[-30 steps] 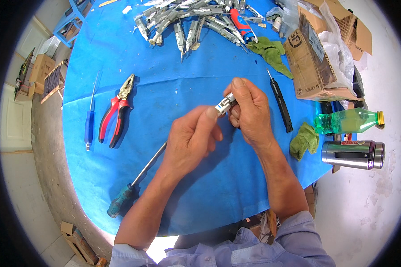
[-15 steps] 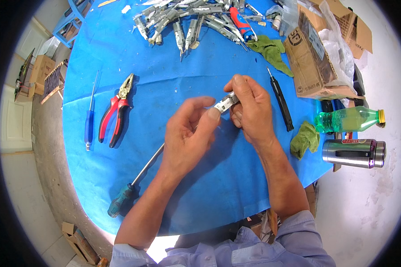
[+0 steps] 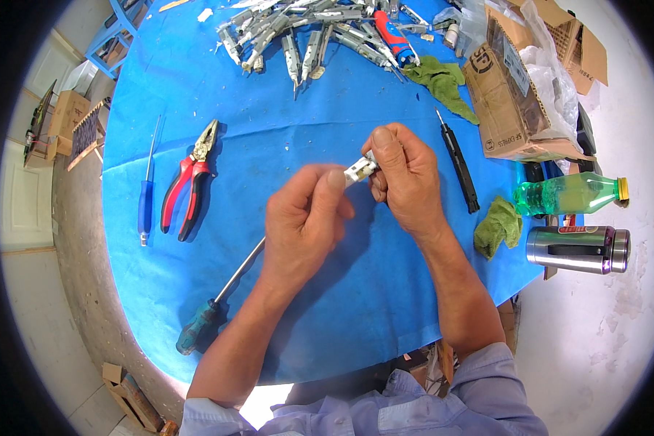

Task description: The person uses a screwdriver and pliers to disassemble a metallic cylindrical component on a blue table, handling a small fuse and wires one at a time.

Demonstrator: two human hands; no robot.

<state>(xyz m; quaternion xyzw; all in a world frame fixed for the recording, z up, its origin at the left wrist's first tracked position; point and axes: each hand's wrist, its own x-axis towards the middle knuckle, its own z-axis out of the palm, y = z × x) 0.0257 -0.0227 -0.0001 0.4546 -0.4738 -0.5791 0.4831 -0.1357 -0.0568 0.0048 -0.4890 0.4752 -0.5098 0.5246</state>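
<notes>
A small white and grey slotted part (image 3: 359, 170) is held over the middle of the blue-covered table. My left hand (image 3: 304, 221) pinches its lower left end between thumb and fingers. Around its upper right end the fingers and thumb of my right hand (image 3: 408, 178) are closed. Both ends are covered by my fingers, so only the short middle shows. A teal-handled screwdriver (image 3: 198, 327) lies beside my left forearm, its shaft tip hidden by my hand. To the right of my right hand lies a black pen-like screwdriver (image 3: 458, 163).
Red and black pliers (image 3: 189, 185) and a blue screwdriver (image 3: 146, 207) lie at left. Across the far side is a heap of grey and white parts (image 3: 291, 54). Green cloths (image 3: 497, 228), a carton (image 3: 505, 109), a green bottle (image 3: 570, 195) and a steel flask (image 3: 574, 249) line the right.
The part has shifted slightly left and shows a different face. My left fingers have curled in and moved a little; my right hand has barely moved.
</notes>
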